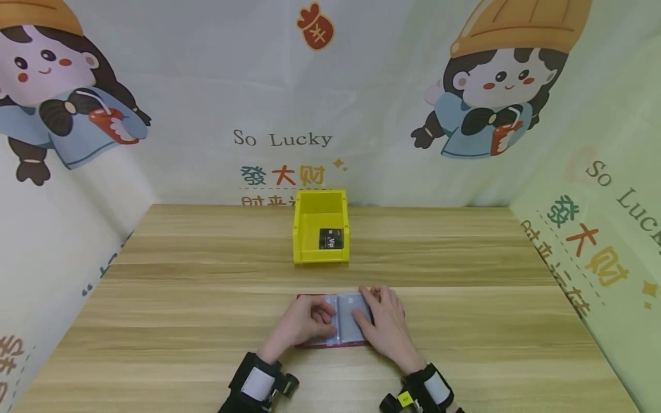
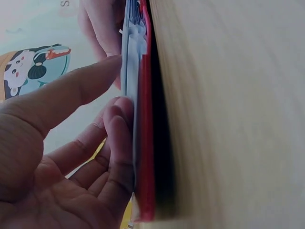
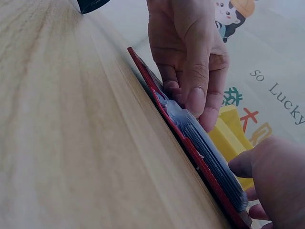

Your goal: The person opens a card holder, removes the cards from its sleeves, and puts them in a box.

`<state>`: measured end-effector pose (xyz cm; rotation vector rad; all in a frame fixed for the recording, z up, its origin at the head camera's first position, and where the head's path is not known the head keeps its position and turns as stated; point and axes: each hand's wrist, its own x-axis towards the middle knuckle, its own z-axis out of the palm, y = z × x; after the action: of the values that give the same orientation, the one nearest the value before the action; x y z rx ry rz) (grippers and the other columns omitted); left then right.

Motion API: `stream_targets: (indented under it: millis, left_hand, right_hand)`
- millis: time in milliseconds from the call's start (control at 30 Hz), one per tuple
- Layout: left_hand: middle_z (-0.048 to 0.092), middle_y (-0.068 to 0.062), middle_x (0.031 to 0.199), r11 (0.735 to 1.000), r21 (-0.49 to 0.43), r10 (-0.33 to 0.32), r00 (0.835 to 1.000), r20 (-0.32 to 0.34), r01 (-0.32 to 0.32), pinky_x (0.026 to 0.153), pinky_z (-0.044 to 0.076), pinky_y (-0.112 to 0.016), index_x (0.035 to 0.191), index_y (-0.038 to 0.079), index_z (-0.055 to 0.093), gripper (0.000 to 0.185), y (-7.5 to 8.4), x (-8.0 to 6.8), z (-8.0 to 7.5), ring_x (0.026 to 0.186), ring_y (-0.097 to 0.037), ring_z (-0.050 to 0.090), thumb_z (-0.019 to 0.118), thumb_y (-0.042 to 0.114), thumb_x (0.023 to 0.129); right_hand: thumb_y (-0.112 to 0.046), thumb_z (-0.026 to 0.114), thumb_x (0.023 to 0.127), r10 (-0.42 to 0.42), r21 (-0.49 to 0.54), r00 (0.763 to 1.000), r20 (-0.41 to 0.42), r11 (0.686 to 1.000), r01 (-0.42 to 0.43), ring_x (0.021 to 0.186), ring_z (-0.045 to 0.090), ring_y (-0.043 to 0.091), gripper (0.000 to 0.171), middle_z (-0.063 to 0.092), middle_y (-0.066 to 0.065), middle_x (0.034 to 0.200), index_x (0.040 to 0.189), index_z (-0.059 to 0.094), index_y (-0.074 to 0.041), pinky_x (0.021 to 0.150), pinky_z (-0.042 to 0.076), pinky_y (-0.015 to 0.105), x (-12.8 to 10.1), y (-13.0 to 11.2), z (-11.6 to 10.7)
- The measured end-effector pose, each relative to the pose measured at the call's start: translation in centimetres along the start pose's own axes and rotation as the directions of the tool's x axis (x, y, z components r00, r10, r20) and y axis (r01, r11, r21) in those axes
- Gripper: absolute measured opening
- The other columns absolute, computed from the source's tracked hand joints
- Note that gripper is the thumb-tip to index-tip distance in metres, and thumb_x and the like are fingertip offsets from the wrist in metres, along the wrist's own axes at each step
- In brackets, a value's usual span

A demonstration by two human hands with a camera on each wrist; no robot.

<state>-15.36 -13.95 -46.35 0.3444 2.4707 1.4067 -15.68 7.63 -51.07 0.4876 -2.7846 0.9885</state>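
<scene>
An open card holder (image 1: 354, 324) with clear plastic sleeves and a red cover lies flat on the table. My left hand (image 1: 306, 321) rests on its left page, fingers bent and thumb tip apart from them; in the left wrist view the fingertips (image 2: 121, 112) touch the sleeve. Over the right page lies my right hand (image 1: 386, 324), thumb on the sleeves and fingers spread along the far right corner. The right wrist view shows a thick stack of sleeves (image 3: 214, 160) under the right thumb. Whether a card sits under the left fingers is hidden.
Behind the card holder, a yellow bin (image 1: 321, 256) stands near the table's back edge. Inside it lies a black card (image 1: 331, 238) marked "Vip". A printed cloth (image 1: 206, 103) walls the wooden table (image 1: 206, 269) at the back and sides.
</scene>
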Motion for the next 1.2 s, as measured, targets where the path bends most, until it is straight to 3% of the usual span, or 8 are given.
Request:
stream_targets:
  millis: [333, 667, 900, 1200]
  left_hand:
    - [0.066, -0.006, 0.082, 1.000, -0.006, 0.021, 1.000, -0.006, -0.021, 0.064, 0.046, -0.020, 0.100, -0.005, 0.072, 0.025, -0.27, -0.13, 0.20, 0.071, -0.011, 0.056, 0.085, -0.003, 0.079]
    - [0.064, -0.004, 0.078, 0.999, -0.022, 0.048, 0.999, -0.018, -0.048, 0.061, 0.045, -0.020, 0.098, -0.007, 0.072, 0.025, -0.46, -0.24, 0.26, 0.069, -0.011, 0.055, 0.085, -0.003, 0.078]
    - [0.063, -0.004, 0.079, 0.998, -0.033, 0.048, 0.999, -0.016, -0.049, 0.061, 0.044, -0.020, 0.099, -0.006, 0.072, 0.025, -0.55, -0.28, 0.27, 0.069, -0.011, 0.055, 0.086, -0.003, 0.078]
    - [0.064, -0.003, 0.079, 0.998, -0.020, 0.058, 0.998, -0.032, -0.058, 0.062, 0.044, -0.019, 0.098, -0.006, 0.074, 0.019, -0.69, -0.18, 0.36, 0.070, -0.011, 0.055, 0.083, 0.000, 0.082]
  right_hand:
    - [-0.032, 0.071, 0.099, 0.030, 0.039, 0.999, 0.023, 0.999, -0.031, 0.114, 0.048, 0.032, 0.048, 0.051, 0.013, 0.123, 0.138, 0.064, -0.005, 0.090, 0.036, 0.042, 0.28, 0.10, -0.09]
    - [-0.029, 0.079, 0.094, 0.072, 0.129, 0.997, -0.023, 0.989, -0.069, 0.112, 0.052, 0.031, 0.041, 0.056, 0.013, 0.121, 0.123, 0.063, -0.005, 0.090, 0.037, 0.042, 0.26, 0.18, -0.01]
    - [-0.022, 0.076, 0.096, 0.080, 0.203, 0.995, -0.059, 0.977, -0.066, 0.092, 0.046, 0.018, 0.016, 0.051, 0.002, 0.096, 0.093, 0.067, -0.010, 0.083, 0.029, 0.035, 0.13, 0.15, -0.05]
    - [-0.013, 0.076, 0.094, 0.007, 0.240, 0.989, -0.148, 0.970, 0.029, 0.073, 0.042, 0.006, 0.028, 0.045, -0.010, 0.069, 0.069, 0.063, -0.013, 0.088, 0.028, 0.039, 0.18, 0.40, 0.08]
